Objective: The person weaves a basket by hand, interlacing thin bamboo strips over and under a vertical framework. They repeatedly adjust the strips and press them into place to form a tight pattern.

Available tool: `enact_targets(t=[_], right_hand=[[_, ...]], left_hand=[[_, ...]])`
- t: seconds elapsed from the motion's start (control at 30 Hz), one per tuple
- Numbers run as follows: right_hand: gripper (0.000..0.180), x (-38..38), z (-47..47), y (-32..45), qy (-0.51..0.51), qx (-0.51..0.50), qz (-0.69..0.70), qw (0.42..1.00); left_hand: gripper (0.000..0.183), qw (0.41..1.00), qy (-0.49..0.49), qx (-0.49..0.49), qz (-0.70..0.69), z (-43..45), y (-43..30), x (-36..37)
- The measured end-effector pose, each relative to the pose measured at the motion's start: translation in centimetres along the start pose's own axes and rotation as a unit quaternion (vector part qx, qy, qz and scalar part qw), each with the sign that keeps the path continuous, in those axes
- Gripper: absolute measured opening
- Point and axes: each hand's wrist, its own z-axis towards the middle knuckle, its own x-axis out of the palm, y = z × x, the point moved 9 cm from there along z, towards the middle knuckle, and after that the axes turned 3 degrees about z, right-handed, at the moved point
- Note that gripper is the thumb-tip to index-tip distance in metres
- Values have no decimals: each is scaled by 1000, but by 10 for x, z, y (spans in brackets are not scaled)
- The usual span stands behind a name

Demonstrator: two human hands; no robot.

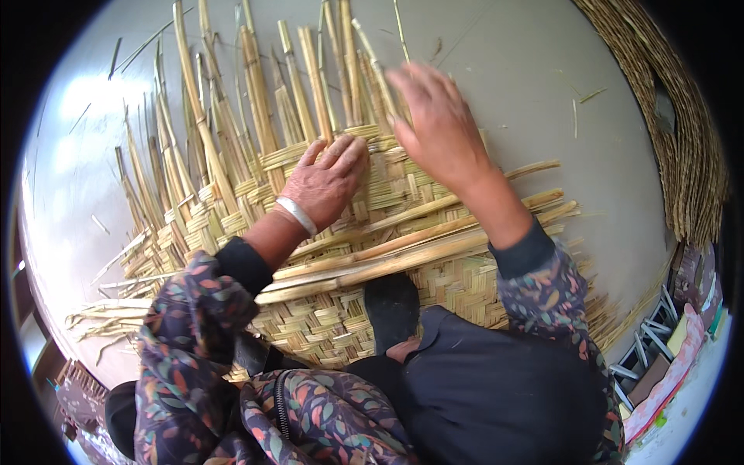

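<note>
A mat of split reed or cane strips (395,192) lies on the floor, its long loose strip ends (256,87) fanning out beyond the woven part. My left hand (331,180), with a silver-coloured bangle (297,215) at the wrist, has bent fingers closed over the weave's upper edge; what lies under the palm is hidden. Blurred, my right hand (436,125) is above the mat's upper right, thumb apart from the fingers, with nothing seen in it. Below both hands, long, thicker canes (378,264) lie across the mat.
My dark shoe (392,308) rests on a herringbone-woven part (325,328) of the mat. Cut reed scraps (592,95) lie on the smooth grey floor (540,75). A long bundle of plaited cord-like strands (677,116) curves along the right; metal-legged furniture (651,343) stands lower right.
</note>
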Motion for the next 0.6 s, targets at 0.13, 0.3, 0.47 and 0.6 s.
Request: enact_targets(t=[0.13,0.3,0.47,0.6], right_hand=[[39,34,-62,51,209,-34,91,973],[4,49,-88,78,192,-81,8,978],[2,62,-87,85,217,-127,-21,968],[13,63,-87,88,254,-116,6,960]], left_hand=[[27,996,36,25,-81,-65,29,-28],[19,975,196,29,-101,-160,46,-34],[25,961,252,-70,-91,-198,49,-21],[27,934,288,-158,-141,-208,58,-13]])
